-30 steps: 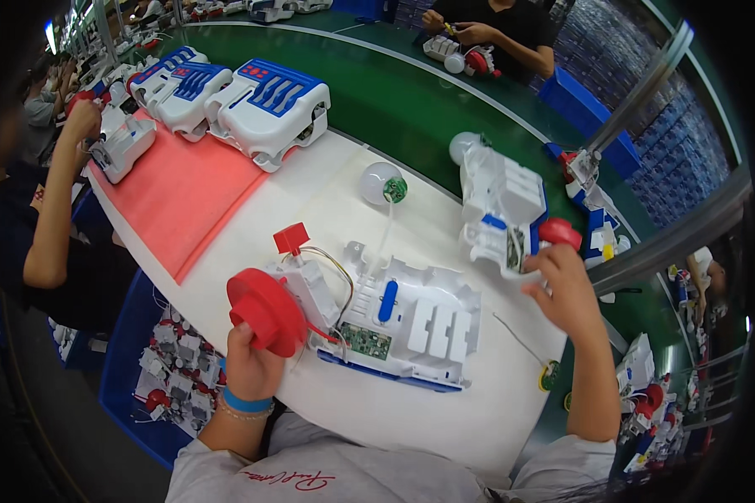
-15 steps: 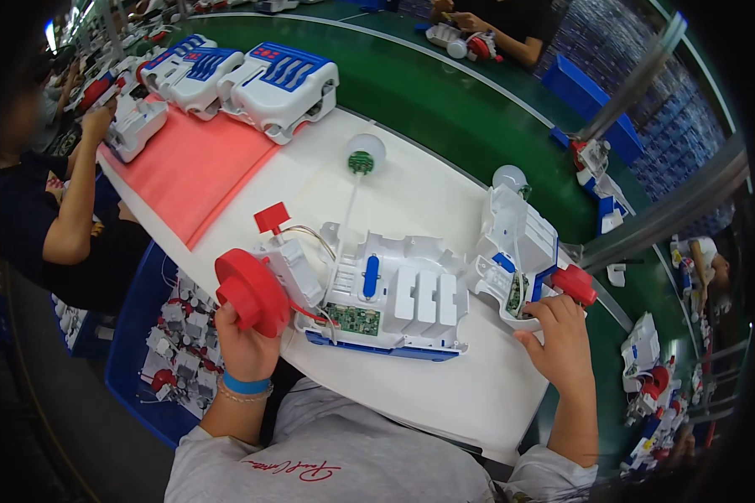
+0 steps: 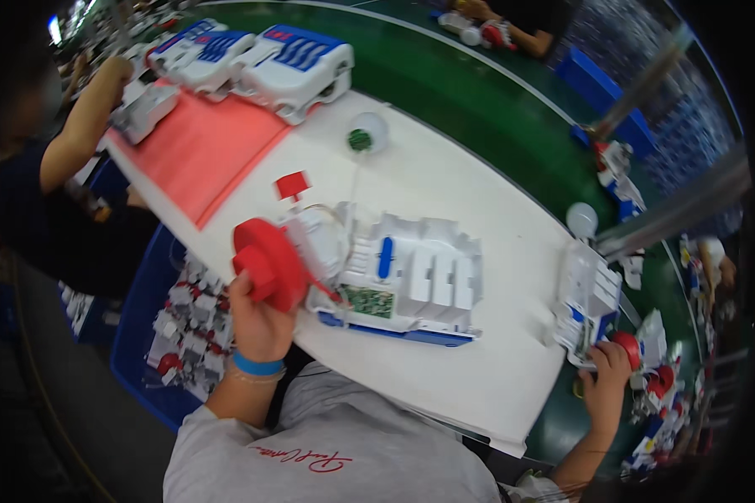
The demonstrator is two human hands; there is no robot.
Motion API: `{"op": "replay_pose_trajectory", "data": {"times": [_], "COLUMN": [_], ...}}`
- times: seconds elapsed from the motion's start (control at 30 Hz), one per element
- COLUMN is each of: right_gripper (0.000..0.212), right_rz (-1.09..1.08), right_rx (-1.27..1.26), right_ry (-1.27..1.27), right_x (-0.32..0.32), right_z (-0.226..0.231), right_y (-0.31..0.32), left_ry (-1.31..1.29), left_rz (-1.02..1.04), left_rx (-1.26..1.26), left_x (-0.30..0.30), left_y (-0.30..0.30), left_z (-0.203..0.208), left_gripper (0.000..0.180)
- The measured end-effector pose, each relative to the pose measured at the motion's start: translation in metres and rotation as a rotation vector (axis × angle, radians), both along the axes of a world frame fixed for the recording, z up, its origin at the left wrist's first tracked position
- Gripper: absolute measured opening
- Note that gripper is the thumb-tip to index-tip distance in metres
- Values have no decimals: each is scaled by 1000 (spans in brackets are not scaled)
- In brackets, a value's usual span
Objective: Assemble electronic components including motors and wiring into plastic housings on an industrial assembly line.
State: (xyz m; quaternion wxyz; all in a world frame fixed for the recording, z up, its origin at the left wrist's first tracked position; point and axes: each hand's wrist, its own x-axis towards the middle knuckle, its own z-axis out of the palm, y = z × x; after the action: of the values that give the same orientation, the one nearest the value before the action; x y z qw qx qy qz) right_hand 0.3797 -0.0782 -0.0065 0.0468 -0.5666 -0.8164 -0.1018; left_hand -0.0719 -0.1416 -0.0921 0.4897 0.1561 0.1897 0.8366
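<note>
Red flanged part (image 3: 278,256), gripped low, left hand (image 3: 264,329) beneath

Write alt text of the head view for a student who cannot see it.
A person's left hand holds a red flanged part beside an open white housing on a table; the right hand touches another open housing at far right. Blue-and-white units sit at upper left.

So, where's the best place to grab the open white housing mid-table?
The open white housing is probably best pinched by its right-hand end wall, coming from the right: the wall gives an edge to grip, while the green circuit board and red lead crowd its left end.
</note>
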Motion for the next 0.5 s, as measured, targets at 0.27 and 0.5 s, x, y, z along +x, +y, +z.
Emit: {"op": "replay_pose_trajectory", "data": {"times": [0.27, 0.5], "right_gripper": [24, 21], "right_rz": [429, 863], "right_rx": [-60, -514], "right_ry": [378, 367], "right_x": [-143, -282], "right_z": [53, 28], "right_y": [20, 64], "left_ry": [95, 93], "left_rz": [141, 147], "left_rx": [-42, -74], "left_x": [13, 30], "left_y": [7, 12], "left_z": [10, 8], "left_gripper": [43, 48]}}
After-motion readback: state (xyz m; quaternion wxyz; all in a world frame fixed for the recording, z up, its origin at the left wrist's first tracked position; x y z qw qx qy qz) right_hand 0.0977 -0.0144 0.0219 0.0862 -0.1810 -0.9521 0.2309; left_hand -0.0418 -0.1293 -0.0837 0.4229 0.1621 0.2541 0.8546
